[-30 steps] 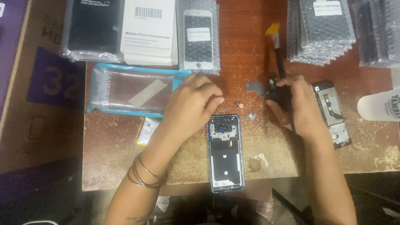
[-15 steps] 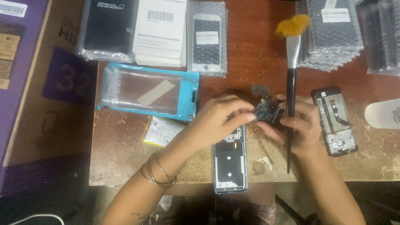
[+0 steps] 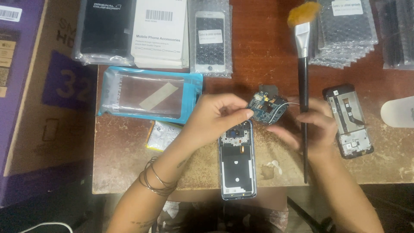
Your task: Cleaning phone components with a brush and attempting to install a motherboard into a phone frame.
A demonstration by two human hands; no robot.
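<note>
My left hand (image 3: 215, 118) pinches a small blue circuit board (image 3: 267, 108) and holds it above the table. My right hand (image 3: 312, 127) grips a long black brush (image 3: 303, 86) with an orange tip, held upright beside the board. Below the hands an opened phone frame (image 3: 237, 166) lies on the wooden table (image 3: 129, 164), its inside facing up. Bracelets circle my left wrist.
A second opened phone frame (image 3: 349, 121) lies at the right. A blue-edged clear pouch (image 3: 148, 95), boxes and bubble-wrapped screens (image 3: 211, 36) line the back. A battery (image 3: 164, 134) sits left of the phone. A large cardboard box (image 3: 39, 99) stands at the left.
My right hand raised the brush from lying low to upright. My left hand lifted from the phone and now holds the circuit board up by the brush.
</note>
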